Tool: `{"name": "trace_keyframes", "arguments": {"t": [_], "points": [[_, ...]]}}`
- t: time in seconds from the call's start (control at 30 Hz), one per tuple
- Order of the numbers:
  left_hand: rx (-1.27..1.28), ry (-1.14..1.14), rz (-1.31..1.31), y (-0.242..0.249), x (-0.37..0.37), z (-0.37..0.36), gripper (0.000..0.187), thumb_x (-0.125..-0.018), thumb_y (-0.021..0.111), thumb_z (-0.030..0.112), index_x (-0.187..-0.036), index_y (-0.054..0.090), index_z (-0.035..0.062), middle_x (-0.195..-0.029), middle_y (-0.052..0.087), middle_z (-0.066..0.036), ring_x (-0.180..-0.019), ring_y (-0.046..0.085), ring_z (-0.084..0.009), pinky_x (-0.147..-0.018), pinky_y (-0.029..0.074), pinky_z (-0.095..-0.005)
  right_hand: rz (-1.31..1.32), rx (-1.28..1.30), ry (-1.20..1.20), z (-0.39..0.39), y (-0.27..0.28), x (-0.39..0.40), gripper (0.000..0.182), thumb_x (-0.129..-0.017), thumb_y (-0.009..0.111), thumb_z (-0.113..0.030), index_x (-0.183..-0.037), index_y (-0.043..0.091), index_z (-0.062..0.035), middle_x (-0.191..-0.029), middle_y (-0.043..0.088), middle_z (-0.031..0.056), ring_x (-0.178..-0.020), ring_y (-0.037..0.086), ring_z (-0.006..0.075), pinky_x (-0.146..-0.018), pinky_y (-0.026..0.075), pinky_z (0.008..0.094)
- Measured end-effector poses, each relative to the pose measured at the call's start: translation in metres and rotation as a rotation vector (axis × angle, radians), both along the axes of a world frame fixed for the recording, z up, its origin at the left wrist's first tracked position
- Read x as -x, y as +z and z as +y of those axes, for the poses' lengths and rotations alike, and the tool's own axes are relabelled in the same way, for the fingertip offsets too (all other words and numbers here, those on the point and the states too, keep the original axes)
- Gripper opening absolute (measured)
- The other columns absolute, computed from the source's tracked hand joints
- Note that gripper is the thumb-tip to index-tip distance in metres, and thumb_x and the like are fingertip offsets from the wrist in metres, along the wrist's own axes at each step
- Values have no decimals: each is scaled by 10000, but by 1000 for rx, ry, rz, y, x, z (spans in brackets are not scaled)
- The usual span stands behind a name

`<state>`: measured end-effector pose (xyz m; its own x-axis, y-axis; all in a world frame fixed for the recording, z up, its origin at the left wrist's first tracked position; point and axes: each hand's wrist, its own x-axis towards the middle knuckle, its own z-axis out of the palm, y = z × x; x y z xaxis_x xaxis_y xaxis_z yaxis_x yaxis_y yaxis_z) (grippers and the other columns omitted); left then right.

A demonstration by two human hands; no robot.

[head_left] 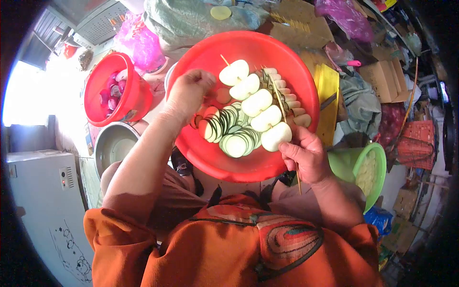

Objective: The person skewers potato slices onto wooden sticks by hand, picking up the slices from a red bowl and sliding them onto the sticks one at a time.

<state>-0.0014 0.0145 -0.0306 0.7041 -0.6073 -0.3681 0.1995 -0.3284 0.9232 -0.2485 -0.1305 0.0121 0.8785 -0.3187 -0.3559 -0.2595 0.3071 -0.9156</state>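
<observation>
My right hand (306, 153) is closed around the lower end of a thin wooden skewer threaded with several thick white slices (256, 103), possibly potato. This skewer slants up over a wide red basin (239, 167). My left hand (191, 88) hovers above the basin's left side, beside the skewer's upper end; its fingers are bent and smeared by motion. Inside the basin lie fanned, dark-rimmed green slices (236, 136), which look like zucchini. Loaded skewers (289, 100) with pale slices lie along the basin's right side, partly hidden by the held skewer.
To the left stand a red bucket (91, 103) holding purple onions (114, 91) and a metal pot (103, 148). At the right a green bucket (346, 167) contains pale slices. Cardboard boxes (385, 81), a yellow box (327, 100) and sacks (177, 24) surround the basin.
</observation>
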Motion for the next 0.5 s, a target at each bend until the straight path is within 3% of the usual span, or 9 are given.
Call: {"name": "trace_keyframes", "arguments": {"t": [0.03, 0.1, 0.17, 0.23, 0.27, 0.5], "points": [[1, -2, 1, -3, 4, -1, 167, -888, 558, 194, -941, 600, 41, -841, 630, -71, -793, 615, -139, -710, 502, -299, 1, 1, -2, -1, 0, 0, 175, -852, 596, -129, -990, 597, -22, -682, 542, -13, -496, 444, 41, -441, 372, 190], [-204, -549, -88, -7, 22, -2, 170, -843, 569, 185, -923, 611, 40, -818, 646, -105, -787, 640, -176, -721, 504, -322, 1, 5, -6, -1, 2, 0, 159, -855, 596, -126, -974, 595, -21, -668, 538, -9, -489, 441, 41, -437, 367, 191], [-335, -881, -702, -13, 44, -2, 206, -797, 556, 194, -933, 621, 53, -823, 656, -133, -786, 655, -248, -726, 508, -370, 0, 13, -4, 1, 2, 0, 155, -854, 599, -125, -967, 594, -20, -667, 538, -8, -489, 442, 41, -437, 366, 191], [-576, -992, -736, -2, 65, -7, 240, -791, 534, 226, -937, 619, 55, -867, 659, -146, -820, 648, -299, -734, 513, -390, -2, 21, -2, 2, 2, 0, 151, -853, 602, -124, -961, 592, -19, -666, 538, -7, -489, 442, 41, -437, 365, 191], [-650, -1011, -844, -3, 71, -9, 251, -813, 505, 237, -944, 610, 50, -905, 657, -141, -829, 651, -281, -726, 515, -395, 2, 18, 8, 1, 2, 0, 147, -851, 604, -122, -954, 591, -19, -667, 538, -7, -488, 442, 42, -437, 365, 192], [-696, -1050, -885, 11, 76, -9, 256, -823, 498, 226, -957, 597, 32, -919, 651, -142, -835, 653, -270, -703, 522, -386, 4, 8, 27, 0, 0, 3, 135, -850, 604, -120, -940, 588, -20, -671, 538, -4, -481, 440, 49, -438, 370, 197]]}}
